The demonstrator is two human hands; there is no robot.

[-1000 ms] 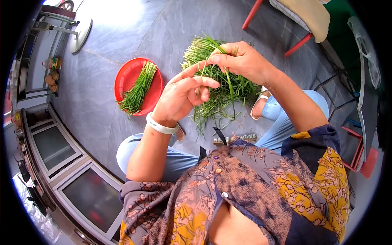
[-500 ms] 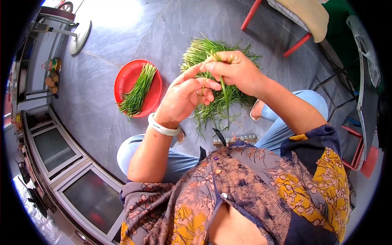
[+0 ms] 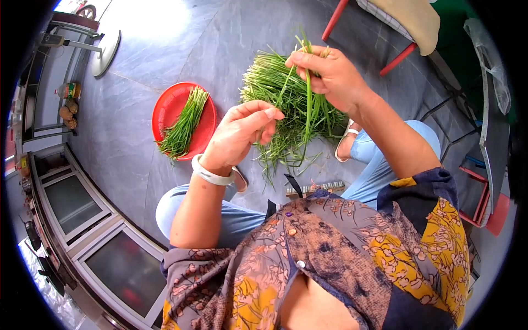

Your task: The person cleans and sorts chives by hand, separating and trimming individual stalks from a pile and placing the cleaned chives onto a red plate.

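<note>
Several long green stalks (image 3: pixel 309 104) hang from my right hand (image 3: pixel 333 74), whose thumb and fingers are pinched round them. One thin stalk slants down from there to the pinched thumb and forefinger of my left hand (image 3: pixel 245 132), which wears a white bracelet (image 3: pixel 212 171) at the wrist. Under and behind both hands lies a loose pile of green stalks (image 3: pixel 261 82) on the floor, pale ends towards the top left. To the left, a neat bunch of stalks (image 3: pixel 186 124) rests in a red round dish (image 3: pixel 165 107).
Grey tiled floor (image 3: pixel 159 60) surrounds the pile. A red-legged chair (image 3: pixel 399 59) stands at the upper right, and a glass-doored cabinet (image 3: pixel 113 214) at the left. A round white stand base (image 3: pixel 107 52) is at the upper left. Sandalled feet (image 3: pixel 346 144) flank the pile.
My hands have moved apart, the right one up and right with its stalks, the left one slightly down and left. The left fingers have closed into a pinch.
</note>
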